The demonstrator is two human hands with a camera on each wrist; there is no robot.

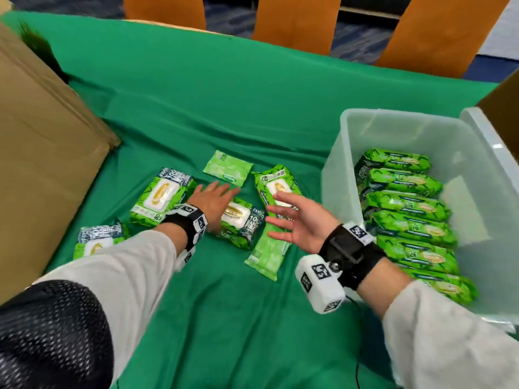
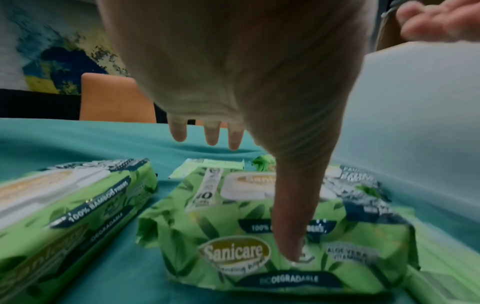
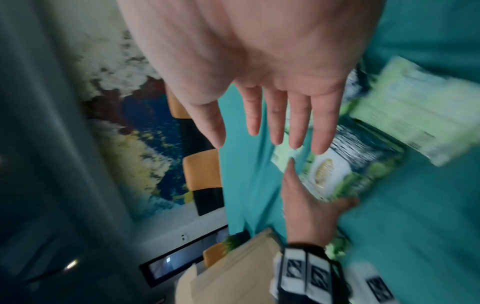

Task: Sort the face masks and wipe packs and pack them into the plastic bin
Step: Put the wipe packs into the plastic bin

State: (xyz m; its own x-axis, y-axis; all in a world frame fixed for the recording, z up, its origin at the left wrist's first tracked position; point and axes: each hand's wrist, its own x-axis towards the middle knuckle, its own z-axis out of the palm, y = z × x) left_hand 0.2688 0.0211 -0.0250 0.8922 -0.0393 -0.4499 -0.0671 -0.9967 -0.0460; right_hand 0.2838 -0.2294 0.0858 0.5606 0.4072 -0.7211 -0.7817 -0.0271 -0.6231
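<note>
Several green wipe packs lie on the green cloth (image 1: 224, 94). My left hand (image 1: 213, 202) reaches over the middle wipe pack (image 1: 243, 223), fingers straight; in the left wrist view its thumb (image 2: 291, 226) touches the near side of that pack (image 2: 259, 236). My right hand (image 1: 290, 220) hovers open, palm turned left, above the pack on the right (image 1: 276, 183) and holds nothing. Two flat light-green packets lie at the back (image 1: 227, 169) and the front (image 1: 266, 254). The clear plastic bin (image 1: 393, 130) at the right holds a row of packs (image 1: 407, 206) standing on edge.
A large cardboard box (image 1: 42, 164) stands at the left, with one pack (image 1: 161, 200) beside it and another (image 1: 95, 242) partly under my left sleeve. Orange chair backs (image 1: 295, 18) line the table's far edge. A second cardboard box (image 1: 502, 108) sits behind the bin.
</note>
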